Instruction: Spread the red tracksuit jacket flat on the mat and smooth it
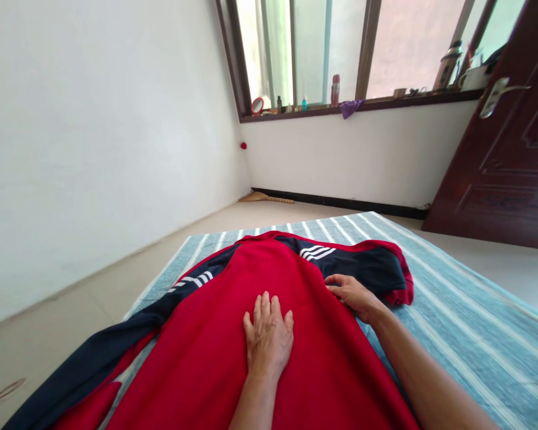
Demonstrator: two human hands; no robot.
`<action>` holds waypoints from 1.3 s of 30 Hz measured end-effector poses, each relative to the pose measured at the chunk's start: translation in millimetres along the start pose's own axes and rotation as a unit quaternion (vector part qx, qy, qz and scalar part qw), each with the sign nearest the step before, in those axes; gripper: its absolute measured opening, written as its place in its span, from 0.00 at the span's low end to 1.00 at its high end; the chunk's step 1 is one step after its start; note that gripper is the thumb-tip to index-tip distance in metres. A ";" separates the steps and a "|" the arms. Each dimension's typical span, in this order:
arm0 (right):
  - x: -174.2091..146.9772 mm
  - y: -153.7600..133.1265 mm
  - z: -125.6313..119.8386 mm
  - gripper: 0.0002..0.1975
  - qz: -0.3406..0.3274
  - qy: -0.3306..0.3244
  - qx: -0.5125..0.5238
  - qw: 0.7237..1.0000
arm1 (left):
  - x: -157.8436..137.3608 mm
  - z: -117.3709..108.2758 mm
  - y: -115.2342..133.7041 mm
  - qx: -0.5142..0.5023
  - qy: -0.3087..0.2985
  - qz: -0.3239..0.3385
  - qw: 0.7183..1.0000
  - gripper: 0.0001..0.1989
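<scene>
Head view shows right hand (pixel 352 295) at edge of garment (pixel 222 340), striped sheet (pixel 457 310) alongside

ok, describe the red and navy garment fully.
The garment lies spread on a striped blue sheet: smooth-looking cloth, red body, navy sleeves with white stripes and red edging. The image-left sleeve extends toward the lower corner; the other looks folded short. The left hand lies flat on the body; the right hand touches its edge.

Jacket (pixel 260 269) on sheet (pixel 470 322), wall (pixel 103 143) left, door (pixel 506 173) right, window (pixel 309 60) behind, bottle (pixel 335 91) on windowsill (pixel 296 113)
</scene>
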State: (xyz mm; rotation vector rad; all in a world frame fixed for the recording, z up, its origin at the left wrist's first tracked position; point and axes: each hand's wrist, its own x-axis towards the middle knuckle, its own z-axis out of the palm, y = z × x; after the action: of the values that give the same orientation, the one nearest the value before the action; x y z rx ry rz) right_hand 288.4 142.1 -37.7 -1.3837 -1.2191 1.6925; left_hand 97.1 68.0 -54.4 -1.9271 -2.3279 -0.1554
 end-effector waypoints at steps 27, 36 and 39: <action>-1.5 -0.5 -43.6 0.22 -0.034 0.064 -0.099 0.993 | 3.2 10.0 -4.0 0.020 0.038 0.005 0.999 0.25; 5.8 1.5 -52.6 0.21 -0.113 0.138 -0.238 0.955 | 3.4 6.7 -4.1 0.012 0.021 0.007 1.000 0.26; 7.5 2.3 -52.9 0.19 -0.117 0.144 -0.248 0.951 | 3.7 7.8 -4.6 0.007 0.023 0.009 1.000 0.26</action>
State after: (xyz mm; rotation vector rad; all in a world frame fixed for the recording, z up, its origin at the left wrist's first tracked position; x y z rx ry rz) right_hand 337.7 161.9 -43.9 -1.6251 -1.6250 1.0118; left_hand 91.7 72.0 -61.6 -1.9168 -2.2760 -0.1776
